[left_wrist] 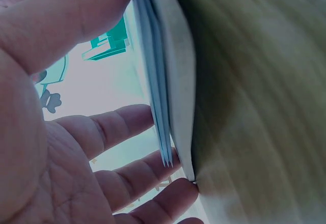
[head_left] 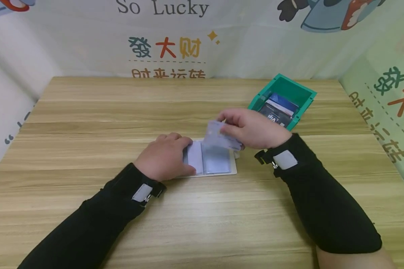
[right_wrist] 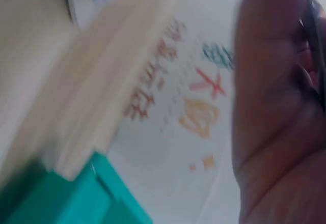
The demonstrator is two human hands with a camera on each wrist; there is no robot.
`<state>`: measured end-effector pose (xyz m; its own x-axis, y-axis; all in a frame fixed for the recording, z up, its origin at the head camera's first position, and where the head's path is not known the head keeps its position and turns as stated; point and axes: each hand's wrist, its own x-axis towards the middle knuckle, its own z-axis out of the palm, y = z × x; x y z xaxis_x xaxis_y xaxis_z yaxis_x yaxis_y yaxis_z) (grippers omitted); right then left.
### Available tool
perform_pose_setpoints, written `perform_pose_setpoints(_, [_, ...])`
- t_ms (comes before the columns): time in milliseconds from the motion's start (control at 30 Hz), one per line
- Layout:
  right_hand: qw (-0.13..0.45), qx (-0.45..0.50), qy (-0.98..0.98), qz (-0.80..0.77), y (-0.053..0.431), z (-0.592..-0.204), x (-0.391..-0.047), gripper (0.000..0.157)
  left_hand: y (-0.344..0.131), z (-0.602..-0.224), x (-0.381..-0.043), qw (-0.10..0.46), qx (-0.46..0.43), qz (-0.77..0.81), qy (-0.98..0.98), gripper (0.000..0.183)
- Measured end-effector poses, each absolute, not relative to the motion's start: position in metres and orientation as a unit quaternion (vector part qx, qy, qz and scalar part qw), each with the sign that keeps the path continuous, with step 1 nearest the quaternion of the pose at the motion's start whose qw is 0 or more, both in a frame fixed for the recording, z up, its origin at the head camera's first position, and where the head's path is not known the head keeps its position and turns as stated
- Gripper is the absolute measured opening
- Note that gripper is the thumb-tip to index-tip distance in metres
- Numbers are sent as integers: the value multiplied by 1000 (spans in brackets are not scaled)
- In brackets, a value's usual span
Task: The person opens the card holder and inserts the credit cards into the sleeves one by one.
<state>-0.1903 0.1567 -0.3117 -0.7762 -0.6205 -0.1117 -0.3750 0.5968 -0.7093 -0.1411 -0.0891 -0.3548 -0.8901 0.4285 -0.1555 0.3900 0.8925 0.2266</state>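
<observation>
A small card holder [head_left: 233, 166] with clear sleeves lies spread on the table, its pale cover under the pages. My left hand [head_left: 165, 155] grips its left part, thumb toward the near edge and fingers toward the far edge. In the left wrist view, the thumb and fingertips touch the stacked sleeve pages [left_wrist: 155, 76] and cover. Over the right-hand sleeve [head_left: 217, 160], my right hand [head_left: 250, 129] pinches a pale lilac card [head_left: 213, 136] between thumb and fingers. The card overlaps the sleeve's top in the head view. Blur covers much of the right wrist view.
Just beyond my right wrist stands a green bin [head_left: 296, 87]. Inside it lie several cards, among them a dark VIP card [head_left: 274, 115] and a blue one [head_left: 282, 101]. A printed cloth [head_left: 97, 41] hangs behind the wooden table [head_left: 121, 104] and along its sides.
</observation>
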Motion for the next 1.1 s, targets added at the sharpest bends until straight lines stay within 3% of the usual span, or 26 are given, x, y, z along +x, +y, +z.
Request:
perform_pose_setpoints(133, [155,-309,875,-338,137,-325,-187,15,-90,-351,-144,77,229,109,964,76])
perform_pose_setpoints(267, [123,-315,876,-344,128,-331,-185,13,-91,-346,-146,64,256,185,947,62])
perform_pose_setpoints(500, [109,-299,876,-361,123,-333,-185,14,-90,-343,-149,42,224,317,921,15])
perform_pose_setpoints(633, [154,-233,839,-468,127,-335,-188,25,-92,-342,-151,48,173,342,922,15])
perform_pose_setpoints(767, [202,-191,784,-554,132,-341,-194,23,-94,-343,-152,57,143,359,921,15])
perform_pose_setpoints(967, [190,-159,828,-502,133,-342,-196,17,-95,-344,-152,92,164,306,933,13])
perform_pose_setpoints(1100, [210,-165,862,-430,134,-342,-196,15,-97,-346,-151,111,168,219,955,33])
